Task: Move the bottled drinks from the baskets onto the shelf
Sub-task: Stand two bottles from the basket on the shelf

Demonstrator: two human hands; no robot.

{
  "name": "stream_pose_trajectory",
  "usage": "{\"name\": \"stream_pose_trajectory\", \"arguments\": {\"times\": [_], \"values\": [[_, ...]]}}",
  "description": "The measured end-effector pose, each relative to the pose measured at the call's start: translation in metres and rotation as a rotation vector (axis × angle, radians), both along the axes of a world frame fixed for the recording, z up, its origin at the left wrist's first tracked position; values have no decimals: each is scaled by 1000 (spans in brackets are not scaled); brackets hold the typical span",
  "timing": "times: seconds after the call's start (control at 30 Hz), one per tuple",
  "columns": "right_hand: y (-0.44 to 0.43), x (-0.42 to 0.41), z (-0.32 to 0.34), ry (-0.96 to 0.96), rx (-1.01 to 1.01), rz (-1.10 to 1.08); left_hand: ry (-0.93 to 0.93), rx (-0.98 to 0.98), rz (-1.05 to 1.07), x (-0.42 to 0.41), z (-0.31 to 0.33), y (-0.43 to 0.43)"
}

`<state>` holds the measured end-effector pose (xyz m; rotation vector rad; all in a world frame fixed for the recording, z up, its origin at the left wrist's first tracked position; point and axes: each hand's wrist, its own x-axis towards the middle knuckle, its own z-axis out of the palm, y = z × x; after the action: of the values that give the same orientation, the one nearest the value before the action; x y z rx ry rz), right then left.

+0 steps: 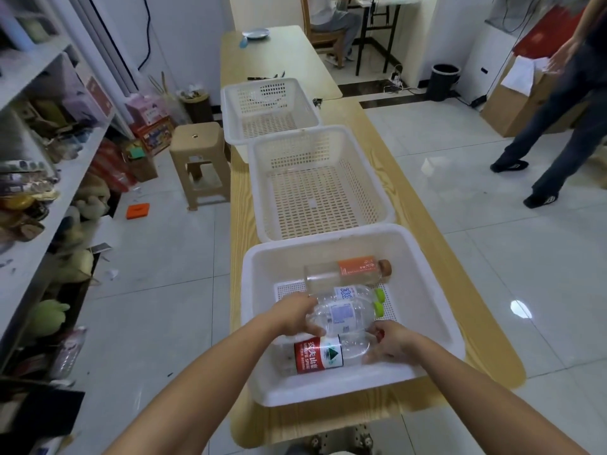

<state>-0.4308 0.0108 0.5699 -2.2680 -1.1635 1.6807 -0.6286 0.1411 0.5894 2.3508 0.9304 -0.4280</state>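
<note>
The nearest white basket holds several bottles lying on their sides. My left hand grips the base of a clear green-capped water bottle. A second green-capped bottle lies just behind it. My right hand curls round the neck end of a red-labelled water bottle at the basket's front. An orange-labelled bottle with a brown cap lies at the back. The white shelf runs along the left wall, crowded with toys and boxes.
Two more white baskets stand further along the long wooden table, with nothing in them. A beige stool sits between table and shelf. A person walks at the right; another sits at the back.
</note>
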Motion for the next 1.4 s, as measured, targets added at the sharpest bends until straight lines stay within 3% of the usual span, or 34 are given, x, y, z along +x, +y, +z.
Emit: {"name": "stream_pose_trajectory", "arguments": {"times": [0.23, 0.37, 0.43, 0.57, 0.67, 0.8, 0.87, 1.07, 1.27, 1.4], "values": [[14, 36, 42, -10, 175, -27, -306, -431, 393, -12, 4, -1], [36, 53, 86, 14, 383, -171, -551, -596, 627, -17, 5, -8], [40, 53, 94, 102, 428, -289, -617, -646, 691, -20, 5, -11], [32, 27, 71, 471, 376, -411, -653, -722, 789, -25, 0, -14], [27, -10, 46, 464, 366, -499, -678, -768, 840, -26, -4, -16], [24, -57, 14, 137, 323, -527, -713, -793, 896, -24, -6, -17], [20, -69, 3, 99, 301, -545, -735, -807, 919, -23, -5, -18], [15, -72, -6, 187, 277, -582, -746, -845, 914, -24, -5, -17], [12, -58, -1, 580, 174, -779, -796, -928, 947, -31, -11, -9], [15, -69, -1, 543, 193, -780, -798, -972, 903, -34, -12, -6]]}}
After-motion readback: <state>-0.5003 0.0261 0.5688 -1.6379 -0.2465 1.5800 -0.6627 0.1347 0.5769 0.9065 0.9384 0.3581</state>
